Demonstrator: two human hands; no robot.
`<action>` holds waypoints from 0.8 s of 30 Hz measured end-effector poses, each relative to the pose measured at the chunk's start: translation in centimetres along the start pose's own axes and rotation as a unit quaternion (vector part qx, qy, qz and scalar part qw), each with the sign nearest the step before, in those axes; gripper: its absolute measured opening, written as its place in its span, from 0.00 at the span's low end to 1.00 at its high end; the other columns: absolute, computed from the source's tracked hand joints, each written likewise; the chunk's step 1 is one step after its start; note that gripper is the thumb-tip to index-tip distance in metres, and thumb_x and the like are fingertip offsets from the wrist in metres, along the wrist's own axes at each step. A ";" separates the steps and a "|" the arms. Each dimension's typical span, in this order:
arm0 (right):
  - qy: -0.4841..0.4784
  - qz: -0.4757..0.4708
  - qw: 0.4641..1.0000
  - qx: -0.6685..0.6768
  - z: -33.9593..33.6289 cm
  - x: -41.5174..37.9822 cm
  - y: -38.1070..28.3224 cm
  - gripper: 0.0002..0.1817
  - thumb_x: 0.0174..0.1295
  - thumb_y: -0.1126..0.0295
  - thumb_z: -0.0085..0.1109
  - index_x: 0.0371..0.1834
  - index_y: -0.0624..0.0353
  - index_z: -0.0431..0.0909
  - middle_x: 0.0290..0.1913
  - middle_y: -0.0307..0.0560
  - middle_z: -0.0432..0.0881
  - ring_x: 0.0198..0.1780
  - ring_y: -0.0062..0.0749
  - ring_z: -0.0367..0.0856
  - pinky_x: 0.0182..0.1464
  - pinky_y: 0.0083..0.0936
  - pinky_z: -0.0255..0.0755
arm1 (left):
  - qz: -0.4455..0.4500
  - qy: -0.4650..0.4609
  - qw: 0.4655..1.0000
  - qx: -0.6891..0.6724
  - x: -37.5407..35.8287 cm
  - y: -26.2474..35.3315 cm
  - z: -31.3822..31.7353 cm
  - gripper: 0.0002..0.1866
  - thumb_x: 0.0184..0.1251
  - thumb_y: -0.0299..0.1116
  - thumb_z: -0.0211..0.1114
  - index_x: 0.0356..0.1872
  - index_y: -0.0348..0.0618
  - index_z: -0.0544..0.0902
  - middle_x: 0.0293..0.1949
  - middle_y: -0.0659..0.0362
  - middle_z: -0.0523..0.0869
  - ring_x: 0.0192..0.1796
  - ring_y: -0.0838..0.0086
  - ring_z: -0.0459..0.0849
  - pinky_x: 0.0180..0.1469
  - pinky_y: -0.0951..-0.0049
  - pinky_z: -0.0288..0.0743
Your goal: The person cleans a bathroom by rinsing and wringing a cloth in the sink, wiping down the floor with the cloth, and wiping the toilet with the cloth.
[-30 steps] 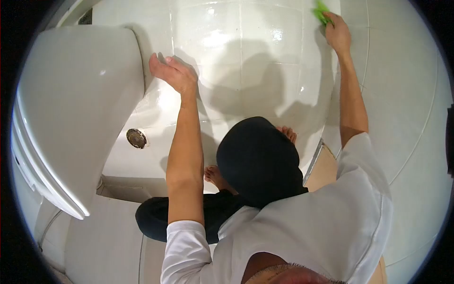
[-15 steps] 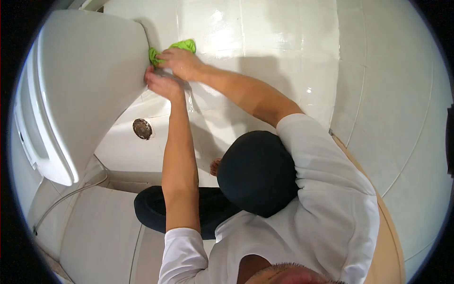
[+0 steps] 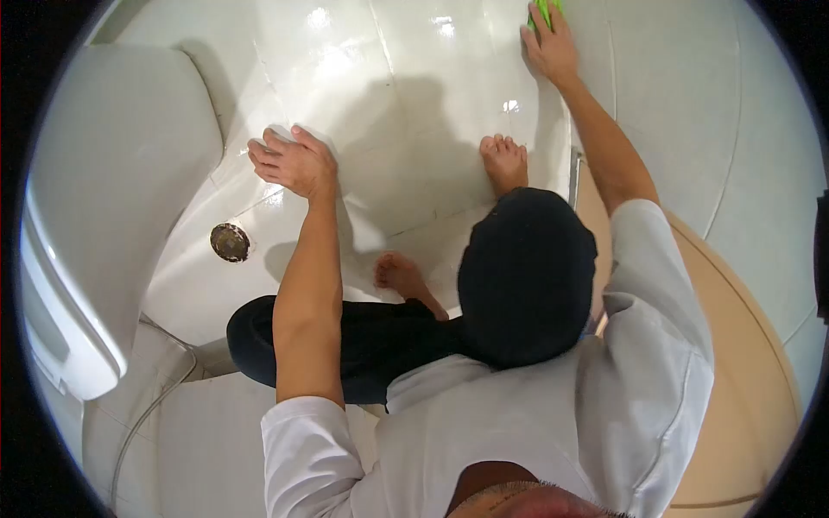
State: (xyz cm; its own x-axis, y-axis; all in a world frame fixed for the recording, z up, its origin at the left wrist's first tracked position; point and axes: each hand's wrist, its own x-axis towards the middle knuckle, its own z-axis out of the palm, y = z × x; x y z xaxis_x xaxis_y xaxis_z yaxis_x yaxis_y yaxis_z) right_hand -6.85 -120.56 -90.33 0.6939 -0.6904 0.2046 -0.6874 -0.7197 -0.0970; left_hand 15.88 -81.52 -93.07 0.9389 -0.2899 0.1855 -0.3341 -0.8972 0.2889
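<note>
At the top right, my right hand [image 3: 553, 47] presses a bright green cloth [image 3: 544, 14] near where the tiled floor meets the wall. Its fingers lie over the cloth, part of which is cut off by the frame edge. My left hand [image 3: 295, 162] holds nothing and is open, its fingers apart and slightly bent, at the shiny white floor tiles [image 3: 406, 173]. To its left stands the white toilet [image 3: 129, 147], a short gap away from the fingertips.
A round, rusty floor drain [image 3: 230, 243] sits below left of my left hand. A thin hose [image 3: 142, 423] curves at the lower left beside the toilet. My bare feet rest on the floor. A tan panel [image 3: 734, 345] and the tiled wall [image 3: 682, 104] stand on the right.
My right hand has carried the green cloth from beside the toilet across to the far right. My left hand has drawn away from the toilet's side, and its fingers are spread.
</note>
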 end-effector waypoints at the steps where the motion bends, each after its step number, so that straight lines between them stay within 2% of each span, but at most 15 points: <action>1: -0.007 0.005 1.000 -0.003 1.1 -0.4 -0.5 0.27 0.70 0.67 0.52 0.73 0.55 0.75 0.70 0.69 0.74 0.70 0.66 0.70 0.75 0.49 0.64 | 0.003 0.007 1.000 -0.003 -0.4 -0.3 -0.1 0.29 0.76 0.45 0.57 0.67 0.31 0.69 0.73 0.34 0.63 0.75 0.41 0.60 0.76 0.40 0.54; 3: 0.082 0.045 0.995 -0.047 3.8 0.0 -1.7 0.30 0.70 0.68 0.52 0.76 0.60 0.70 0.72 0.68 0.72 0.71 0.65 0.68 0.75 0.47 0.62 | 0.011 -0.003 1.000 0.016 -0.7 -0.6 -0.2 0.29 0.77 0.46 0.56 0.67 0.31 0.69 0.72 0.33 0.64 0.75 0.41 0.61 0.75 0.40 0.54; 4: 0.078 0.070 0.993 -0.056 4.2 0.5 -2.5 0.30 0.71 0.68 0.52 0.76 0.65 0.67 0.72 0.68 0.71 0.71 0.63 0.68 0.76 0.46 0.60 | 0.016 0.003 0.999 0.027 -0.3 -0.6 0.2 0.29 0.77 0.46 0.56 0.67 0.32 0.69 0.72 0.33 0.64 0.75 0.41 0.61 0.75 0.40 0.55; 5: 0.079 0.074 0.992 -0.064 3.8 0.7 -2.6 0.30 0.71 0.68 0.52 0.76 0.65 0.67 0.72 0.68 0.71 0.71 0.63 0.68 0.76 0.46 0.60 | 0.020 -0.001 1.000 0.021 -0.1 -0.7 0.4 0.29 0.77 0.46 0.56 0.67 0.32 0.69 0.72 0.33 0.64 0.75 0.41 0.61 0.75 0.40 0.55; 7: -0.025 0.093 0.995 -0.020 2.2 1.0 -1.5 0.30 0.71 0.70 0.51 0.77 0.64 0.66 0.72 0.67 0.71 0.71 0.63 0.68 0.75 0.46 0.62 | 0.011 -0.012 1.000 0.013 -0.3 -0.8 0.2 0.28 0.77 0.45 0.56 0.68 0.35 0.68 0.73 0.34 0.63 0.76 0.40 0.59 0.77 0.39 0.52; 8: -0.017 0.049 0.998 -0.036 3.2 1.4 1.1 0.30 0.71 0.72 0.49 0.77 0.64 0.65 0.72 0.67 0.71 0.72 0.63 0.67 0.74 0.47 0.63 | 0.005 -0.022 1.000 0.007 -0.3 -0.7 -0.1 0.28 0.77 0.45 0.55 0.68 0.35 0.68 0.73 0.34 0.63 0.76 0.40 0.60 0.76 0.39 0.52; 9: -0.019 0.045 0.998 -0.042 2.7 1.6 1.5 0.30 0.71 0.72 0.49 0.77 0.64 0.65 0.72 0.67 0.71 0.72 0.63 0.67 0.74 0.47 0.63 | 0.000 -0.026 1.000 0.003 -0.3 -0.5 0.1 0.28 0.77 0.45 0.55 0.68 0.35 0.68 0.73 0.34 0.63 0.76 0.40 0.60 0.76 0.39 0.52; 11: -0.025 0.020 0.998 -0.063 1.4 -0.5 1.9 0.26 0.69 0.69 0.53 0.71 0.64 0.72 0.63 0.67 0.79 0.66 0.61 0.76 0.65 0.49 0.73 | 0.020 -0.017 1.000 0.005 -0.4 -0.4 -0.2 0.27 0.77 0.45 0.55 0.68 0.35 0.68 0.73 0.34 0.62 0.76 0.40 0.59 0.76 0.39 0.53; 13: -0.006 -0.008 0.999 -0.053 -0.8 -5.3 1.0 0.30 0.67 0.79 0.54 0.75 0.59 0.70 0.64 0.60 0.80 0.60 0.53 0.80 0.64 0.42 0.75 | 0.024 -0.014 1.000 -0.008 -0.3 0.1 0.1 0.27 0.77 0.45 0.54 0.68 0.36 0.68 0.74 0.34 0.62 0.76 0.40 0.59 0.76 0.39 0.53; 15: -0.026 0.089 0.996 -0.002 -1.2 -13.3 1.1 0.36 0.64 0.81 0.51 0.79 0.59 0.63 0.72 0.66 0.71 0.66 0.67 0.70 0.71 0.50 0.67 | 0.002 -0.016 1.000 0.027 -0.6 -0.1 0.3 0.28 0.77 0.46 0.54 0.68 0.36 0.68 0.74 0.35 0.62 0.76 0.40 0.59 0.76 0.39 0.53; 17: -0.066 0.172 0.983 -0.015 -3.1 -20.4 0.3 0.37 0.64 0.80 0.53 0.80 0.59 0.63 0.72 0.66 0.71 0.68 0.67 0.69 0.71 0.51 0.66 | 0.003 -0.014 1.000 0.022 -0.7 0.0 0.5 0.28 0.77 0.47 0.54 0.68 0.37 0.68 0.73 0.34 0.62 0.76 0.40 0.59 0.75 0.38 0.53; 19: -0.105 0.235 0.965 -0.043 -5.9 -26.4 -0.4 0.38 0.59 0.82 0.50 0.78 0.63 0.63 0.74 0.65 0.68 0.71 0.64 0.67 0.74 0.52 0.62 | 0.002 -0.005 1.000 0.004 -0.7 0.6 0.0 0.28 0.78 0.47 0.54 0.67 0.36 0.69 0.73 0.35 0.62 0.76 0.40 0.59 0.75 0.37 0.53; 21: -0.143 0.298 0.942 0.056 -8.9 -32.7 0.3 0.36 0.61 0.81 0.48 0.78 0.63 0.65 0.71 0.67 0.70 0.68 0.65 0.70 0.73 0.53 0.64 | 0.005 0.002 1.000 0.004 -0.6 0.4 0.2 0.28 0.79 0.48 0.52 0.67 0.36 0.69 0.73 0.35 0.63 0.76 0.40 0.59 0.75 0.37 0.53; 23: -0.173 0.414 0.892 0.056 -11.1 -39.5 1.8 0.32 0.63 0.79 0.47 0.75 0.62 0.69 0.65 0.68 0.75 0.63 0.64 0.75 0.70 0.52 0.68 | 0.008 0.005 1.000 0.001 -0.7 0.9 0.3 0.28 0.80 0.49 0.51 0.66 0.36 0.70 0.72 0.35 0.63 0.76 0.40 0.59 0.74 0.37 0.54; 24: -0.174 0.419 0.889 0.054 -11.6 -39.9 1.8 0.32 0.63 0.79 0.47 0.75 0.62 0.69 0.65 0.68 0.75 0.63 0.64 0.75 0.70 0.52 0.68 | 0.000 0.001 1.000 -0.004 -0.8 0.9 0.1 0.28 0.80 0.51 0.49 0.66 0.36 0.70 0.72 0.34 0.63 0.76 0.40 0.59 0.74 0.37 0.54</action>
State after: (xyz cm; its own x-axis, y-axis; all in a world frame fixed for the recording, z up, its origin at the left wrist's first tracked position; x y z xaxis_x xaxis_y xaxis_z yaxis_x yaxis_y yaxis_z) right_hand -38.26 -93.46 -87.36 -0.0163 -0.9551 -0.2959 -0.9830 0.0694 -0.1700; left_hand 14.81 -82.13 -93.09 0.9390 -0.2881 0.1877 -0.3338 -0.8950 0.2959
